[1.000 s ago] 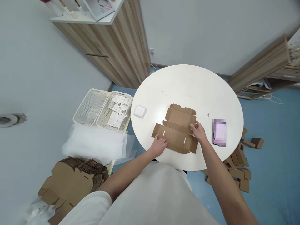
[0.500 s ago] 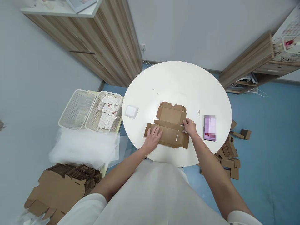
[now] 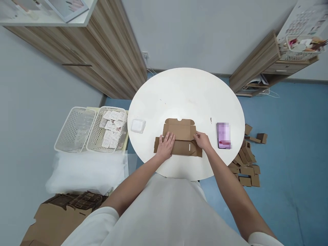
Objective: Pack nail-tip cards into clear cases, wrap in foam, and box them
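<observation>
A partly folded brown cardboard box [image 3: 179, 131] lies on the round white table [image 3: 187, 92] in front of me. Its back panel carries a half-round notch, and its front panel has a small white slot. My left hand [image 3: 166, 145] rests on the left part of the cardboard with fingers spread. At the right edge, my right hand [image 3: 202, 139] pinches the box near the fold between the two panels. The fingertips of the right hand are partly hidden by the cardboard.
Left on the table sits a small white packet [image 3: 138, 126]; right, a phone [image 3: 223, 135]. Beside the table stand a basket of printed packets [image 3: 111, 129], an emptier basket [image 3: 75, 130], translucent sheets [image 3: 88, 172] and flat cardboard [image 3: 57, 222]. Small boxes [image 3: 247, 171] lie on the floor.
The back part of the box has shifted toward me and its fold now overlaps the front panel. My left hand has moved up to the fold. The camera view has shifted slightly.
</observation>
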Demonstrator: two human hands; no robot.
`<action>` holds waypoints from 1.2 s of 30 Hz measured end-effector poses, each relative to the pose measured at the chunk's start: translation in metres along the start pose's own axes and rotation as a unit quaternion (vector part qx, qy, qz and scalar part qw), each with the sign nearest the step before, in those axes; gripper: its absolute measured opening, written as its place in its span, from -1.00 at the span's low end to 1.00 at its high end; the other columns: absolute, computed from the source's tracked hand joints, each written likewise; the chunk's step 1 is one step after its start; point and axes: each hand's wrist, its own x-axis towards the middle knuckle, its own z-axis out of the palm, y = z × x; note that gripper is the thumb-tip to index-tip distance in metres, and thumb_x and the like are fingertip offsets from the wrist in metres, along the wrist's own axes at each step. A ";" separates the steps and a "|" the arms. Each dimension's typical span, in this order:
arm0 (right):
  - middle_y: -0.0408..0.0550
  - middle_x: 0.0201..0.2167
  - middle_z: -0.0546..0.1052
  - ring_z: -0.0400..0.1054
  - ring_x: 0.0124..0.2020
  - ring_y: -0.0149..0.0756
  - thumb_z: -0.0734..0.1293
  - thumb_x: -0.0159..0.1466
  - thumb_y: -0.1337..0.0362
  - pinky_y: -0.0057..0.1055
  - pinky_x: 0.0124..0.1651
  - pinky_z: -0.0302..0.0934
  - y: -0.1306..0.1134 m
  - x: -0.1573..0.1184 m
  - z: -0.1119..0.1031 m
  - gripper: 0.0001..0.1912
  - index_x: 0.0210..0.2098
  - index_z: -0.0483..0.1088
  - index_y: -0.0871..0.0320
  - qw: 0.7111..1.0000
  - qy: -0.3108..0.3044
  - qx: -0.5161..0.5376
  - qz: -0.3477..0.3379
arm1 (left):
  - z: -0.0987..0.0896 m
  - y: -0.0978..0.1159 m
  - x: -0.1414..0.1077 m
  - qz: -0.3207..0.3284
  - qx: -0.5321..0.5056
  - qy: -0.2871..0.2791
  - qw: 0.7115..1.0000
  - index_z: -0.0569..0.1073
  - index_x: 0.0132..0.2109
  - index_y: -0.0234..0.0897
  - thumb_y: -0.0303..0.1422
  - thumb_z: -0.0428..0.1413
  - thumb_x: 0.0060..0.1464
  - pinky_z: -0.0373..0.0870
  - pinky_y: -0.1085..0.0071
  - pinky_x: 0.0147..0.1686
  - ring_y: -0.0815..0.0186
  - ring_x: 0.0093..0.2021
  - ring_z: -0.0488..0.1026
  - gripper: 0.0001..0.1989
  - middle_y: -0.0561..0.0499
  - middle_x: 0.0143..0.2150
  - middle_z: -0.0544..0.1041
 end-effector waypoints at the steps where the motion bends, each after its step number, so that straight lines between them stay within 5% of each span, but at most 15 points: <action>1: -0.02 -0.33 0.46 0.32 -0.30 -0.21 0.06 0.18 0.15 -0.32 -0.27 0.16 -0.001 -0.004 0.002 -0.58 -0.03 0.27 0.15 0.999 0.028 -0.022 -0.004 | 0.001 0.000 0.001 0.000 0.001 -0.004 1.000 -0.19 0.28 -0.35 -0.29 0.22 -0.31 -0.45 -0.11 0.15 -0.02 0.27 -0.53 0.06 -0.15 0.31 -0.16; 5: 0.18 0.17 0.13 -0.04 0.18 -0.01 0.19 0.09 -0.02 -0.05 0.12 -0.13 -0.005 -0.031 0.015 -0.19 0.21 -0.11 0.24 0.973 0.120 -0.153 -0.121 | 0.004 -0.001 0.000 -0.002 0.009 -0.011 1.000 -0.18 0.28 -0.34 -0.26 0.20 -0.29 -0.46 -0.09 0.16 0.01 0.27 -0.54 0.04 -0.12 0.31 -0.14; 9: 0.09 0.27 -0.09 -0.32 0.27 -0.01 0.32 -0.05 -0.04 0.01 0.20 -0.40 -0.003 -0.056 0.036 0.05 0.25 -0.27 0.20 0.927 0.025 -0.275 -0.253 | 0.000 -0.002 -0.001 0.006 0.003 -0.017 1.000 -0.17 0.28 -0.31 -0.30 0.20 -0.30 -0.43 -0.09 0.16 -0.01 0.27 -0.51 0.03 -0.11 0.31 -0.13; 15: 0.06 0.27 -0.11 -0.36 0.28 -0.08 0.37 -0.05 0.13 0.05 0.19 -0.41 -0.002 -0.062 0.060 0.08 0.25 -0.38 0.18 0.921 0.005 -0.327 -0.212 | -0.001 -0.011 -0.023 -0.025 -0.046 0.008 0.999 -0.21 0.27 -0.26 -0.19 0.29 -0.46 -0.40 -0.07 0.15 -0.08 0.27 -0.51 0.20 -0.17 0.32 -0.22; 18: 0.07 0.28 -0.12 -0.37 0.28 -0.07 0.36 -0.04 0.14 0.05 0.18 -0.38 -0.003 -0.061 0.064 0.06 0.25 -0.37 0.15 0.928 -0.002 -0.314 -0.201 | 0.012 -0.025 -0.049 -0.138 -0.135 0.051 0.980 -0.27 0.27 -0.31 -0.03 0.25 -0.43 -0.26 -0.10 0.13 -0.10 0.27 -0.40 0.22 -0.25 0.31 -0.29; 21: 0.05 0.28 -0.15 -0.39 0.28 -0.07 0.37 -0.04 0.15 0.02 0.18 -0.34 -0.004 -0.062 0.067 0.08 0.25 -0.39 0.11 0.936 -0.007 -0.294 -0.196 | 0.030 -0.043 -0.071 -0.273 -0.266 0.060 0.923 -0.21 0.25 -0.37 -0.05 0.14 -0.19 0.07 0.06 0.06 -0.04 0.24 -0.06 0.01 -0.34 0.27 -0.09; 25: 0.02 0.29 -0.18 -0.41 0.29 -0.12 0.40 -0.07 0.16 -0.09 0.18 -0.23 -0.006 -0.065 0.073 0.12 0.25 -0.41 0.10 0.945 -0.014 -0.265 -0.193 | 0.047 -0.059 -0.078 -0.258 -0.406 0.071 0.874 0.12 0.14 -0.36 -0.32 0.07 -0.04 0.25 0.33 -0.05 0.17 0.05 0.28 -0.41 -0.22 0.07 0.31; 29: -0.02 0.29 -0.18 -0.42 0.29 -0.14 0.40 -0.07 0.20 -0.15 0.16 -0.14 -0.010 -0.067 0.078 0.12 0.25 -0.41 0.08 0.951 -0.013 -0.252 -0.181 | 0.047 -0.058 -0.069 -0.276 -0.461 0.077 0.840 0.23 0.07 -0.34 -0.40 0.08 -0.06 0.30 0.37 -0.15 0.22 -0.10 0.39 -0.51 -0.13 -0.10 0.44; 36: -0.01 0.29 -0.18 -0.39 0.29 -0.11 0.42 -0.09 0.20 -0.16 0.14 -0.08 -0.015 -0.067 0.084 0.11 0.25 -0.37 0.08 0.957 -0.004 -0.243 -0.158 | 0.040 -0.049 -0.071 -0.240 -0.465 0.116 0.844 0.37 -0.15 -0.32 -0.41 0.03 -0.03 0.31 0.40 -0.31 0.29 -0.30 0.42 -0.76 -0.04 -0.33 0.48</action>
